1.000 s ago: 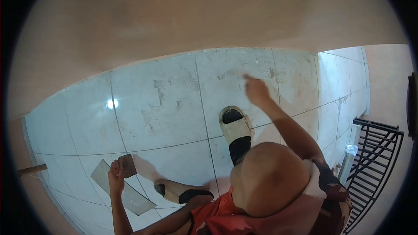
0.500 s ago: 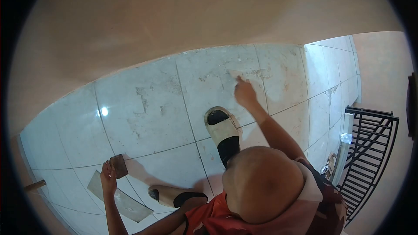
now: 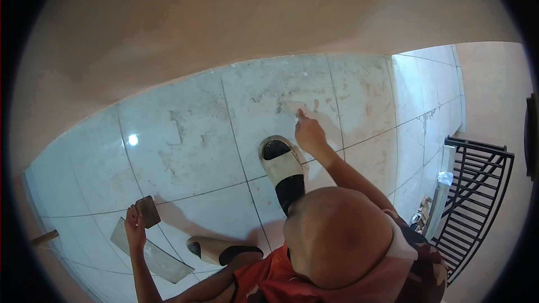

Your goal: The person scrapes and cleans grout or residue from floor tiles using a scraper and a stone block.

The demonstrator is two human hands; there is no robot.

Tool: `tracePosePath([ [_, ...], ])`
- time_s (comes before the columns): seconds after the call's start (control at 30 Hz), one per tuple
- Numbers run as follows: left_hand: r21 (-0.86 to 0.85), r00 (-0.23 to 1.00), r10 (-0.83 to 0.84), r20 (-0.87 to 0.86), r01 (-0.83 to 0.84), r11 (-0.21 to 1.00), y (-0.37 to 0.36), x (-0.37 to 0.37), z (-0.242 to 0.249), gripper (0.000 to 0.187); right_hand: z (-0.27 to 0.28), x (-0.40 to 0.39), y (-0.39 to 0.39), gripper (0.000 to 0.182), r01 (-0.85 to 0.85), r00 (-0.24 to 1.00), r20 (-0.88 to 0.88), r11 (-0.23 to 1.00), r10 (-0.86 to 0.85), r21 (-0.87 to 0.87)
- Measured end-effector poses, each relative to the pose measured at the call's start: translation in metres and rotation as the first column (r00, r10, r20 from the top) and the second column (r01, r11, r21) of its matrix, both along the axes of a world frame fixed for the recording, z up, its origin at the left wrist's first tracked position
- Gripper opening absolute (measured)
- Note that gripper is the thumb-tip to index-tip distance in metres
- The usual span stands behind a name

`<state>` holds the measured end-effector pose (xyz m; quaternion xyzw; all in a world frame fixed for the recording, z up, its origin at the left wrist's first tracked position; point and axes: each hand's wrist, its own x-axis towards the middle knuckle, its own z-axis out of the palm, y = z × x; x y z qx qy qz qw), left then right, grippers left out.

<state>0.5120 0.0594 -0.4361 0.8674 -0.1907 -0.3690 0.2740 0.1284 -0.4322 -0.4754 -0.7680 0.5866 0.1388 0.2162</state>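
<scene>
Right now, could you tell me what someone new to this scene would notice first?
Most striking is the right hand pressing a thin flat scraper blade against the smeared pale floor tiles beside a cream slipper. At lower left, the left hand holds a small brown block above a loose tile piece. A black metal gate stands at the right.
</scene>
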Motion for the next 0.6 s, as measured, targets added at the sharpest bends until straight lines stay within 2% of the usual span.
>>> tracePosePath([
  [0.07, 0.057, 1.0, -0.008, 0.004, 0.007, 0.998, 0.0, 0.0, 0.003, 0.02, 0.0, -0.026, -0.023, 0.042, -0.153, 0.978, 0.119, 0.979, 0.168, -0.132],
  [0.13, -0.135, 0.977, 0.072, 0.201, -0.045, 0.99, 0.001, -0.005, -0.005, 0.022, -0.018, -0.072, -0.088, 0.04, -0.131, 0.991, -0.001, 0.96, 0.135, -0.249],
  [0.17, -0.13, 0.977, 0.076, 0.199, -0.051, 0.99, 0.001, -0.004, -0.001, 0.022, -0.009, -0.08, -0.114, 0.04, 0.045, 0.998, 0.048, 0.952, -0.033, -0.302],
  [0.2, -0.107, 0.994, 0.1, 0.039, -0.096, 0.99, -0.002, -0.001, 0.006, 0.026, 0.0, -0.082, -0.131, 0.041, 0.223, 0.974, 0.107, 0.91, -0.198, -0.35],
  [0.23, -0.079, 0.985, 0.124, -0.122, -0.134, 0.988, -0.005, 0.0, 0.008, 0.029, -0.013, -0.083, -0.137, 0.041, 0.22, 0.975, 0.104, 0.909, -0.196, -0.354],
  [0.27, -0.086, 0.985, 0.123, -0.125, -0.134, 0.987, -0.002, -0.001, 0.004, 0.029, -0.04, -0.087, -0.14, 0.041, -0.078, 0.985, -0.166, 0.967, 0.037, -0.243],
  [0.3, -0.032, 0.991, 0.081, -0.108, -0.085, 0.996, 0.004, 0.0, -0.001, 0.032, -0.054, -0.084, -0.142, 0.041, -0.336, 0.875, -0.389, 0.94, 0.289, -0.057],
  [0.33, 0.029, 0.995, 0.038, -0.093, -0.036, 0.999, 0.007, 0.001, -0.003, 0.036, -0.05, -0.055, -0.106, 0.042, -0.354, 0.89, -0.341, 0.93, 0.302, -0.102],
  [0.4, 0.004, 0.997, 0.031, -0.069, -0.031, 1.0, 0.003, -0.007, 0.002, 0.034, -0.103, -0.031, -0.035, 0.043, -0.095, 0.995, 0.005, 0.934, 0.103, -0.344],
  [0.43, -0.03, 0.999, 0.024, -0.041, -0.026, 0.999, -0.001, -0.009, 0.005, 0.032, -0.074, -0.021, -0.018, 0.043, -0.092, 0.995, 0.006, 0.934, 0.1, -0.345],
  [0.47, -0.032, 0.999, 0.022, -0.038, -0.023, 0.999, -0.005, -0.008, 0.006, 0.032, -0.015, 0.0, -0.005, 0.042, -0.088, 0.996, 0.017, 0.984, 0.092, -0.157],
  [0.5, -0.014, 0.999, 0.018, -0.035, -0.019, 1.0, -0.007, -0.007, 0.007, 0.031, 0.017, 0.013, 0.0, 0.041, -0.086, 0.996, 0.028, 0.996, 0.085, 0.038],
  [0.53, 0.011, 0.999, 0.019, -0.036, -0.018, 1.0, -0.005, -0.007, 0.01, 0.029, -0.002, -0.016, -0.011, 0.037, -0.099, 0.988, 0.1, 0.985, 0.114, -0.143],
  [0.57, 0.019, 0.999, 0.025, -0.039, -0.024, 1.0, -0.006, -0.008, 0.013, 0.029, -0.009, -0.045, -0.032, 0.034, -0.048, 0.978, 0.186, 0.97, 0.093, -0.237],
  [0.6, 0.004, 0.999, 0.032, -0.023, -0.031, 0.999, -0.01, -0.007, 0.016, 0.028, -0.004, -0.07, -0.053, 0.034, -0.043, 0.983, 0.157, 0.955, 0.093, -0.295],
])
